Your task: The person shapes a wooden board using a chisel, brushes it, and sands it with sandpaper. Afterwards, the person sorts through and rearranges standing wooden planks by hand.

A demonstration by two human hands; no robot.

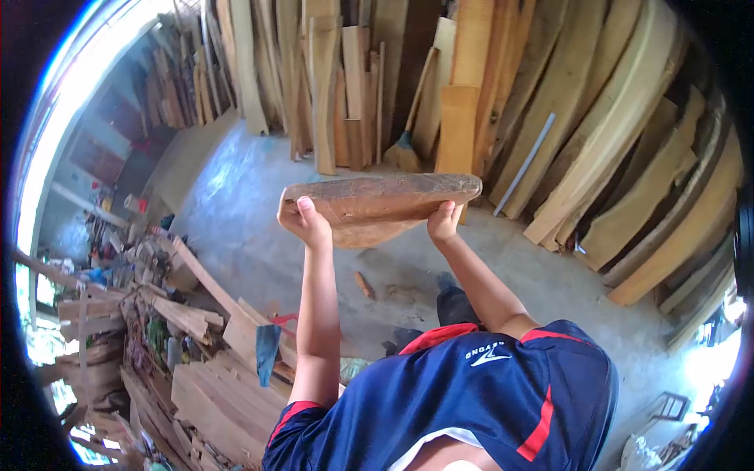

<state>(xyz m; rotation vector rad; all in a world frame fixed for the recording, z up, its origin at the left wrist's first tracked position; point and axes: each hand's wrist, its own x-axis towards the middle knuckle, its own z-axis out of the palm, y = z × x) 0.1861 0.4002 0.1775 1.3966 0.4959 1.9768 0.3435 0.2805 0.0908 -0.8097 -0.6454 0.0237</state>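
A thick brown piece of wood (377,206) is held up in front of me at arm's length, above the floor. Its upper edge looks rough and dark like bark, and its lower side bulges in a curve. My left hand (312,224) grips the left end, thumb on the near face. At the right end, my right hand (444,222) is closed on the wood, its thumb also against the near face. The other fingers of both hands are mostly hidden behind the piece.
Tall boards (471,71) lean along the back wall, and curved slabs (613,133) stand at the right. A broom (404,149) rests among them, near a pale blue strip (525,165). Scrap planks (228,400) pile up at lower left. A small wood offcut (363,284) lies on the floor.
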